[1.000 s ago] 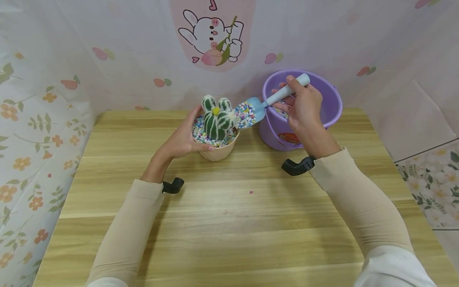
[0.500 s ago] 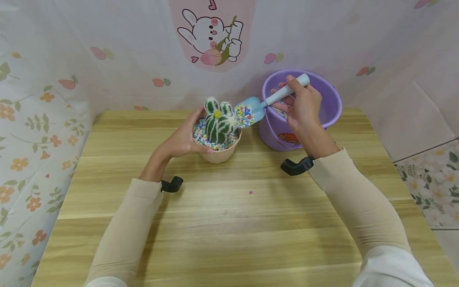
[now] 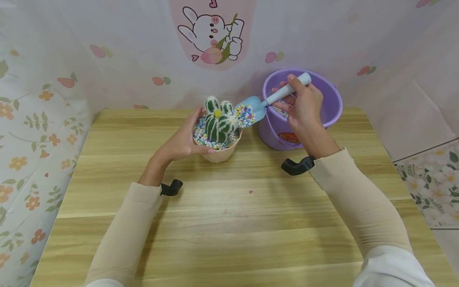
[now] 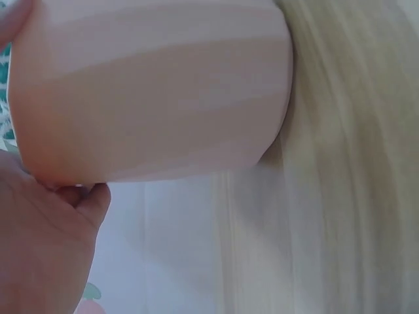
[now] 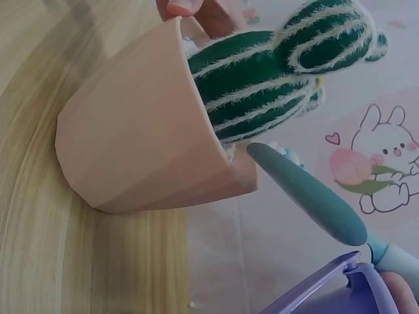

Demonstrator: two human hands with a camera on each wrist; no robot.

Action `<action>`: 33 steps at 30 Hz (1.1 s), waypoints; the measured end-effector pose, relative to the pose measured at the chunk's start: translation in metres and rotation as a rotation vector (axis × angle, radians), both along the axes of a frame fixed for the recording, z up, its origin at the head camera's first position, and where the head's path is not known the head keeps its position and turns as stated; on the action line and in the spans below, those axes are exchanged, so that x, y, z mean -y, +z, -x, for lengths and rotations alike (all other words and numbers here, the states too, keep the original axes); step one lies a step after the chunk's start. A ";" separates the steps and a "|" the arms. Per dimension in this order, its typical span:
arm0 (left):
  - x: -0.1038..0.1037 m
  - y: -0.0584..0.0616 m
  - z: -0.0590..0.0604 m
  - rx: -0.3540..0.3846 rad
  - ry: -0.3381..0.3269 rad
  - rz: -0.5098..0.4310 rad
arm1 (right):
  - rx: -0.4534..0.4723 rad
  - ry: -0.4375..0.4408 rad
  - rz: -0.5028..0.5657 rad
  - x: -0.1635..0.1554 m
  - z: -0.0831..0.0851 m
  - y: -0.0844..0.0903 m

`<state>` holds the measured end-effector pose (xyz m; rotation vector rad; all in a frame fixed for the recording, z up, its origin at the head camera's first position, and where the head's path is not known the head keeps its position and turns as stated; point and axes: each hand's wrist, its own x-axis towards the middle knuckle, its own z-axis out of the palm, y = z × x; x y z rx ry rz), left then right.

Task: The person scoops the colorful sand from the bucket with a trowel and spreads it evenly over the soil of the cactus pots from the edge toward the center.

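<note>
Nearest the camera, bare wooden table (image 3: pixel 229 223) w/ one stray pink pebble (image 3: pixel 250 192) lying loose, well apart from everything. Further in, left hand (image 3: pixel 183 141) is curled round the near-left side of the peach pot (image 3: pixel 218 153), thumb along the front under the rim, fingers wrapped behind; pot stands on the table, approx upright. Toy cactus (image 3: pixel 218 121) sits in the pot's middle, and coloured pebbles (image 3: pixel 201 137) already cover the surface up to about the rim on the near and left sides, so filling looks mostly done; right and back side is hidden by the cactus, can't tell there. Just beyond, blue scoop (image 3: pixel 247 113) hovers at the pot's far-right rim, blade tilted toward the cactus and carrying a partial load not yet tipped out. Right hand (image 3: pixel 303 107) pinches the scoop handle, fingers curled round it, above the purple bucket (image 3: pixel 322 119), which stands just right of the pot w/ more pebbles inside. Left, by my read: empty this load, maybe top up the far side.
</note>
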<state>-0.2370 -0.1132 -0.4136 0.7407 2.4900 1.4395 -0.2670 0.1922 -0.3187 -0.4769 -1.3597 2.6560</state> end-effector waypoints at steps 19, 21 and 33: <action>-0.005 -0.003 -0.001 -0.001 0.097 0.045 | -0.030 -0.006 -0.038 0.004 0.001 0.003; -0.005 -0.003 -0.001 0.012 0.096 0.048 | -0.030 -0.009 -0.040 0.005 0.002 0.003; -0.005 -0.002 -0.001 0.033 0.113 0.060 | -0.044 0.002 -0.048 0.008 -0.002 0.002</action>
